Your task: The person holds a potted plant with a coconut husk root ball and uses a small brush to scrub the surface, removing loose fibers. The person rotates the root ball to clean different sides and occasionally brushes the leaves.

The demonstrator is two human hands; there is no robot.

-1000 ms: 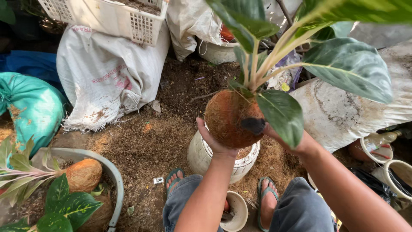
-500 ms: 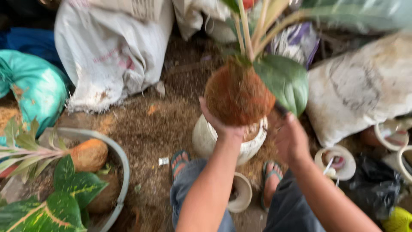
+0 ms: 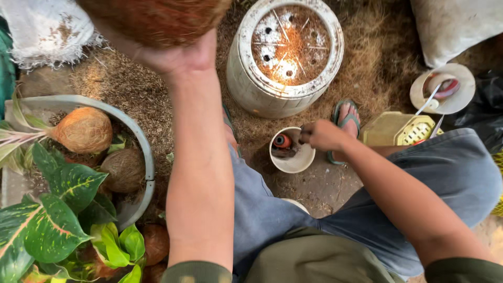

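We hold the brown fibrous root ball (image 3: 157, 18) up at the top left of the view, its upper part cut off by the frame edge. Our left hand (image 3: 173, 55) cups it from below, the grip closed against the underside of the ball, which rests on the palm and fingers.

Our right hand (image 3: 322, 135) is lower and to the right, at the rim of a small white cup (image 3: 292, 162) that stands on the ground between our feet. The fingers are curled tight, a narrow grip, but we cannot tell whether they pinch anything. Inside the cup lie a small orange-red piece (image 3: 283, 140) and some dark bits.

Just above the cup stands a worn white pot (image 3: 285, 57), upright, its bottom dusted with brown fibre and pierced with holes. Brown coconut fibre (image 3: 377, 68) covers the ground around it. One foot in a green sandal (image 3: 346, 118) sits beside the pot, and a yellowish plastic box (image 3: 401, 129) lies just right of it. Further right is a round white container (image 3: 443, 89) with a red thing inside.

To the left, a grey basin (image 3: 144, 157) holds other husk-wrapped root balls (image 3: 84, 129) with green, pink-veined leaves (image 3: 57, 209). A white sack (image 3: 47, 29) lies at the top left corner.
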